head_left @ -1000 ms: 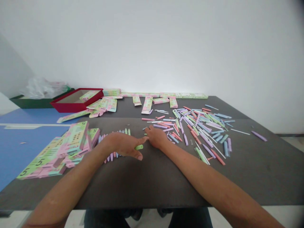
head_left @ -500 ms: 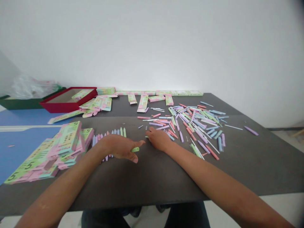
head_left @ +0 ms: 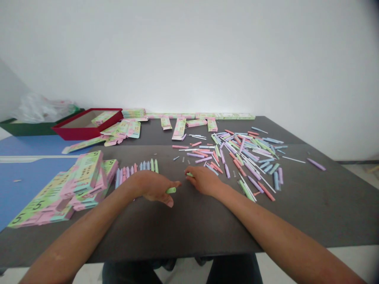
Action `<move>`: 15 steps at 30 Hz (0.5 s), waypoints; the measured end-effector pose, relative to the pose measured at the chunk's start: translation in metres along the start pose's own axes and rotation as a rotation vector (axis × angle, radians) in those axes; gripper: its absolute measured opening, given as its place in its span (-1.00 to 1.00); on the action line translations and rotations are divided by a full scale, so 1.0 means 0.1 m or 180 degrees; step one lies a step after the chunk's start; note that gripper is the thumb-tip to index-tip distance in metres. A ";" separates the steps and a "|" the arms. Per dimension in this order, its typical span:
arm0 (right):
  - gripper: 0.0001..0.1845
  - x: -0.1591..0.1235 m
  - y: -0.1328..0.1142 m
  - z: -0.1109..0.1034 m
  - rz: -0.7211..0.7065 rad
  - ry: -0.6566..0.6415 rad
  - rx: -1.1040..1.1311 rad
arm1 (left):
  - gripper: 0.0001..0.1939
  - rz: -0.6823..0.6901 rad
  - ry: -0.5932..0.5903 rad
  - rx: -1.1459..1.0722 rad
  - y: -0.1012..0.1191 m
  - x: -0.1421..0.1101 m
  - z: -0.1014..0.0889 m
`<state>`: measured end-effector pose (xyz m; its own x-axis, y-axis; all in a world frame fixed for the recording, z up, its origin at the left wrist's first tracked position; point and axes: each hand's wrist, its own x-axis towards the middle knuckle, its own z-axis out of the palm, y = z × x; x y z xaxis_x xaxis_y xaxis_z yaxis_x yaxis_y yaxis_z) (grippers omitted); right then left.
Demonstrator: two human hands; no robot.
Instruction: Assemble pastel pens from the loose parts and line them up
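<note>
L hand (head_left: 152, 186) pinching a pale green stick (head_left: 171, 190) btw thumb & forefinger, stick poking out toward 3 o'clock, other fingers curled in. R hand (head_left: 204, 180) curled over, fingertips pressed down on a 2nd green stick (head_left: 189, 174), only its end showing at 9 o'clock. Hands close, not touching. Neat row of pastel paper sticks (head_left: 136, 169) side by side at 11 o'clock from L hand. Loose heap of pink, lilac, blue & white sticks (head_left: 244, 157) at 1 o'clock from R hand. Pile of printed cartons (head_left: 85, 173) w/ big 5s at 9 o'clock from L hand, red tray (head_left: 89, 134) further out at 11, all on dark grey table (head_left: 310, 205)
</note>
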<state>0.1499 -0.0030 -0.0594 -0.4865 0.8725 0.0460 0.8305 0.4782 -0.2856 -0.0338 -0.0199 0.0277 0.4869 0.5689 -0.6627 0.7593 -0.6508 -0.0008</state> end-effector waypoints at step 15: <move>-0.75 -0.18 0.06 0.03 0.0875 -0.0218 -0.0389 | -0.26 -0.0100 -0.0125 -0.0098 0.06 -0.03 0.02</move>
<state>0.1630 -0.0160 -0.0644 -0.2526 0.9640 -0.0828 0.9581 0.2372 -0.1609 -0.0315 -0.0266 0.0277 0.4457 0.5684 -0.6916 0.7872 -0.6167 0.0004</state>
